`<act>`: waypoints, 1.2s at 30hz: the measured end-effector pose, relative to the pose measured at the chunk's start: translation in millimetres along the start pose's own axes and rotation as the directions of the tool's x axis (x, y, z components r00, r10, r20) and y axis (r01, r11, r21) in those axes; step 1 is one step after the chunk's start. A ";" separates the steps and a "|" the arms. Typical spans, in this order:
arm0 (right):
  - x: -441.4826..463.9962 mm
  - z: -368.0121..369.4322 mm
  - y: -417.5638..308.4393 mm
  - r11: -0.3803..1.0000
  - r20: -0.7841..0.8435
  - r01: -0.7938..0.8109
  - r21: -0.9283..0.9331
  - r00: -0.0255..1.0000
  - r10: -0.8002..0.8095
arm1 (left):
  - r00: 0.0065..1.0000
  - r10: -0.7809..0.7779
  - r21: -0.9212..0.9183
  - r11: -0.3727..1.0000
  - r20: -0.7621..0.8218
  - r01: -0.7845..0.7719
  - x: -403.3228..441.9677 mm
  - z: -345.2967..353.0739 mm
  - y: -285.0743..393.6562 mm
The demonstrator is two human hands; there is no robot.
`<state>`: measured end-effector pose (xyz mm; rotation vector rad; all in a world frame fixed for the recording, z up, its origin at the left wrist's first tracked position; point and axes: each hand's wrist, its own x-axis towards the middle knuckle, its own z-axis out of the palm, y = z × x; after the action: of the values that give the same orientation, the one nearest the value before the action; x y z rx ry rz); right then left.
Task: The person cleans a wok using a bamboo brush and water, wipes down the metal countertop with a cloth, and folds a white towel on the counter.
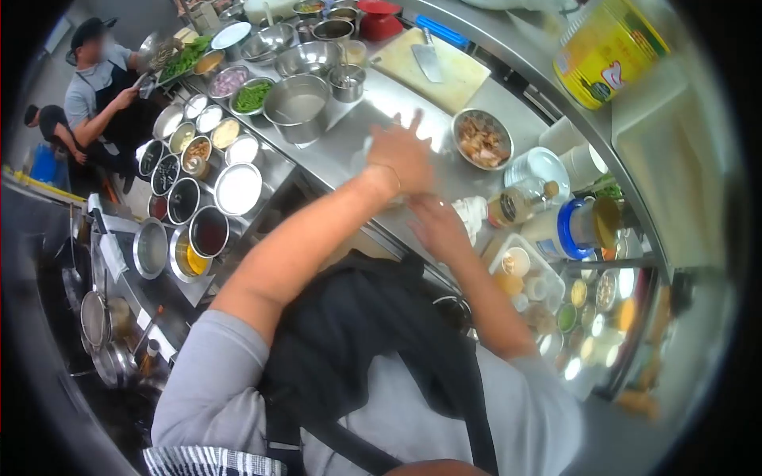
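My left hand [401, 155] is over the steel counter [349, 155] with its fingers spread, slightly blurred. Something pale and translucent shows beside it, too unclear to name. Just below the left wrist is my right hand [438, 222], partly covered and blurred, so its grip is not clear. A crumpled white cloth [474, 216] lies right beside the right hand. Beyond the hands, a steel bowl [458, 149] holds browned pieces that look like meat [481, 139]. A large steel pot [295, 119] stands to the left of my left hand.
A cleaver [427, 62] lies on a cutting board [468, 83] at the back. Stacked bowls [548, 168], a glass bottle [510, 206] and a blue-lidded jar [548, 230] stand right. Several ingredient containers [238, 190] fill the left. A co-worker [87, 95] stands far left. A shelf edge runs overhead right.
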<state>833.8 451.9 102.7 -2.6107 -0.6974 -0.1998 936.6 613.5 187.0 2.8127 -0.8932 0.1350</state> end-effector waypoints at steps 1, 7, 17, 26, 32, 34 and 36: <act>1.7 -1.2 -5.8 0.999 -0.046 0.035 0.027 0.998 -0.034 | 0.983 -0.182 0.102 0.979 0.037 0.177 4.9 0.1 -5.6; -6.4 12.5 -17.2 0.995 -0.127 0.014 0.096 0.992 -0.001 | 0.946 0.113 -0.115 0.990 0.303 -0.081 8.9 -39.8 -39.6; -35.5 69.9 1.2 0.842 -0.095 -0.373 0.390 0.893 0.440 | 0.869 0.492 -0.469 0.756 -0.051 -0.456 -62.0 30.0 -85.6; -55.3 97.3 27.0 0.373 -0.162 -0.284 0.883 0.563 0.811 | 0.976 0.181 -0.498 0.839 -0.123 -0.218 -47.5 65.8 -27.6; -57.8 82.0 14.1 0.030 0.075 -0.225 0.974 0.443 0.894 | 0.954 0.223 -0.122 0.972 0.201 -0.201 26.7 6.0 12.5; -59.2 80.3 15.2 0.056 0.029 -0.182 0.982 0.435 0.900 | 0.917 0.244 -0.045 0.969 0.315 -0.242 46.3 12.6 34.9; -65.2 81.6 22.5 0.059 0.015 -0.163 0.985 0.421 0.907 | 0.846 0.271 -0.006 0.953 0.458 -0.302 65.1 25.3 68.5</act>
<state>791.1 441.3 5.4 -1.2340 0.5734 -0.3064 950.7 516.8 181.8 2.7952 -1.4341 -0.4884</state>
